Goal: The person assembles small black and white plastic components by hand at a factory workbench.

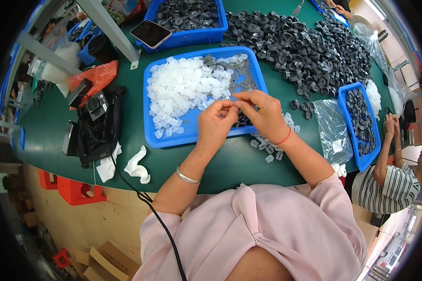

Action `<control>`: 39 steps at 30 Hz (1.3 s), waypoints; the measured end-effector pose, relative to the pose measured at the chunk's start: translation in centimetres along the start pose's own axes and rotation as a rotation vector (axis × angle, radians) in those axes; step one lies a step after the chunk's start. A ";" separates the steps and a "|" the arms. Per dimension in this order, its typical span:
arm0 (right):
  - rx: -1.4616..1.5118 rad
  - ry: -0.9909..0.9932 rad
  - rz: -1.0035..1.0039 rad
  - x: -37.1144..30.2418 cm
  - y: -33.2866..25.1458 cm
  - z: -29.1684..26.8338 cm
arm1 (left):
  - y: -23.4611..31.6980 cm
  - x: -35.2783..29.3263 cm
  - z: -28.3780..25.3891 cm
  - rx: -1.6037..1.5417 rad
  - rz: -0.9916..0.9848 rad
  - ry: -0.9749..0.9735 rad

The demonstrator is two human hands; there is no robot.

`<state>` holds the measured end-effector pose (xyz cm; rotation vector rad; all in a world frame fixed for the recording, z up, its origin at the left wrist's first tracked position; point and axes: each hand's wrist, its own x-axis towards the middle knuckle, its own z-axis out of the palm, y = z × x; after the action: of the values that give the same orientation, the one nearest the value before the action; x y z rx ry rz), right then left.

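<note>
Above the near edge of a shallow blue tray (pixel 185 140), the left hand (pixel 214 124) and the right hand (pixel 265 114) meet fingertip to fingertip. The fingers (pixel 229 104) of both are closed in a pinch; any piece between them is too small or too hidden to tell. The tray lies on a green bench (pixel 47 145). Translucent white plastic pieces (pixel 185 84) are heaped over its left and middle, flat grey pieces (pixel 244 77) occupy its right, and small dark parts (pixel 242 121) show beneath the hands. A silver bangle (pixel 188 177) encircles the left wrist, a red cord (pixel 284 137) the right. Scattered pale pieces (pixel 269 149) rest beside the tray, near the right wrist. Beyond it spreads a large heap of black ring-shaped parts (pixel 309 54); behind it stands a blue bin (pixel 192 36) of dark parts, with a smartphone (pixel 151 33) at its corner. To the right lie a clear plastic bag (pixel 332 126) and a narrow blue tray (pixel 365 163) of black parts; to the left, a black bag (pixel 103 140) and red bubble wrap (pixel 101 77). At far right sits a co-worker in a striped shirt (pixel 387 192).
</note>
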<state>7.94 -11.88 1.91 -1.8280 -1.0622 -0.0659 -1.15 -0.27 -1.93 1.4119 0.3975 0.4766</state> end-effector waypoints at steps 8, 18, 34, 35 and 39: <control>0.054 -0.213 0.087 1.0 0.3 -2.0 | 0.6 0.0 -0.3 0.057 -0.009 -0.059; 0.134 -0.194 0.254 1.3 -0.1 -2.1 | 1.9 0.9 -1.1 -0.451 -0.310 -0.030; 0.146 0.002 0.163 0.2 0.5 0.2 | 1.5 0.5 -0.7 -0.491 -0.329 -0.018; 0.146 0.002 0.163 0.2 0.4 0.2 | 1.5 0.5 -0.7 -0.486 -0.325 -0.011; 0.108 -0.002 0.097 0.2 0.0 0.1 | 1.4 0.3 -0.5 -0.483 -0.307 0.003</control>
<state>8.05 -11.71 1.93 -1.7792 -0.9583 0.0507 -1.26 0.50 -0.57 0.8650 0.4571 0.2967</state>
